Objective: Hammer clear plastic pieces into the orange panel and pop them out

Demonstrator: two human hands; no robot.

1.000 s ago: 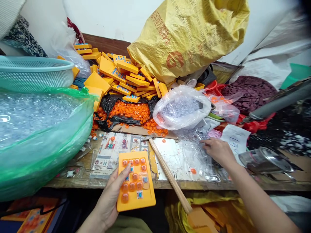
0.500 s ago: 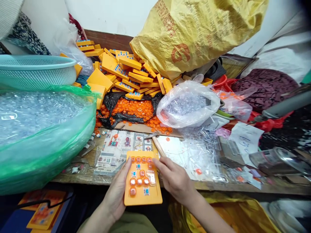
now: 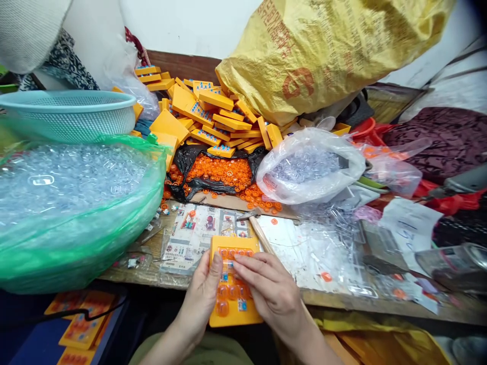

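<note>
Left hand [image 3: 203,294] grips yellow panel [image 3: 236,318] at near table edge; right hand [image 3: 276,289] lies over its keys, hold unclear. Risk: uneven pressing could tilt a cap or slip the panel off; hammer [image 3: 262,235], just beyond, could get knocked.

yellow sack [image 3: 335,56]: red print | basket [image 3: 68,114]: pale blue, perforated | caps [image 3: 222,170]: bright orange | left bag [image 3: 79,243]: green, translucent | right-edge cloth [image 3: 449,139]: maroon, seemingly dark-streaked
</note>
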